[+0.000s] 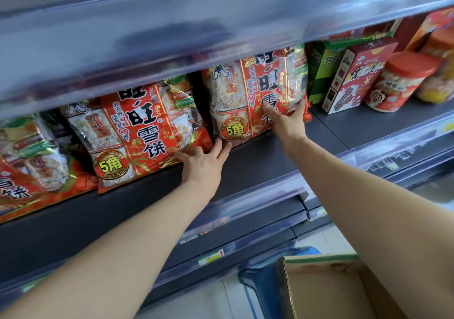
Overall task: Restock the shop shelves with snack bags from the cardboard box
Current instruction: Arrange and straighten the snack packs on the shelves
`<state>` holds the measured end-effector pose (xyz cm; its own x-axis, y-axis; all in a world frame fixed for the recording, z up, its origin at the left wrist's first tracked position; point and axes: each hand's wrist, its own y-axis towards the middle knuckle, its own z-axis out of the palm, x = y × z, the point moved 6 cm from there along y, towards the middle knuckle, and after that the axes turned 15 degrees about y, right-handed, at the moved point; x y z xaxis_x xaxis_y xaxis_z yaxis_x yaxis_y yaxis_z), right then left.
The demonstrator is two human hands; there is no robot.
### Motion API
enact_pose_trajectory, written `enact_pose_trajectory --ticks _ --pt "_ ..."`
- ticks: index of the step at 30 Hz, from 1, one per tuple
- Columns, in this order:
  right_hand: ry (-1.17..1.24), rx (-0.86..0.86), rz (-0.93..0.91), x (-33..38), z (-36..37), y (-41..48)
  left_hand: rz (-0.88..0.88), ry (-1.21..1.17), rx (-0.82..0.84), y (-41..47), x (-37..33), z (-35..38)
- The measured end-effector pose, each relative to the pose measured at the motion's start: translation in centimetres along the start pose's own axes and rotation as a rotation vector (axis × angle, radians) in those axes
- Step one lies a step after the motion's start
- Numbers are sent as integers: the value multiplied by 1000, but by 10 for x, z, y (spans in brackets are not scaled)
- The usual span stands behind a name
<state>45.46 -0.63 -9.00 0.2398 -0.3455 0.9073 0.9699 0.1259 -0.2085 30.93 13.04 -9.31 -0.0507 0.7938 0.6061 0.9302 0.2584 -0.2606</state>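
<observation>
Both arms are stretched out to the shelf, the dark one under the clear plastic strip. The left hand is low at the front of the stock, fingers straight and spread. That is a wide grip holding nothing, with fingertips touching the bottom corner of the middle bag and the bottom edge of the right bag.

The right hand lies on the right bag's lower right front, fingers fanned over the red print and thumb up along the bag's side edge. This grip looks wide too, pressing rather than pinching, though the thumb's far side is hard to make out.

The right bag stands upright on the shelf, near the middle bag, with a dark gap between them. A third bag of the same red kind sits further left, partly cut off by the frame. Right of the bags stand a green box, a red-and-white box and a jar with a red lid — all on the same shelf.

Down at bottom right the cardboard box sits open-topped on something blue, well below the shelf.
</observation>
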Motion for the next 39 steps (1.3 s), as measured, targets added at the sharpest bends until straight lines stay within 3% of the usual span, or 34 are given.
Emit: enact_pose_trajectory --ticks 12,19,30,39 --pt "-262 -58 -22 7 -22 -9 2 9 -23 -7 -1 -10" --pt "-472 -21 -79 8 -20 -25 13 7 -6 -11 -1 -13" --pt "-614 6 -139 9 -16 -47 19 -28 -18 -24 -3 -17" --pt "-926 58 -291 15 0 -80 4 -53 -110 -39 6 -27"
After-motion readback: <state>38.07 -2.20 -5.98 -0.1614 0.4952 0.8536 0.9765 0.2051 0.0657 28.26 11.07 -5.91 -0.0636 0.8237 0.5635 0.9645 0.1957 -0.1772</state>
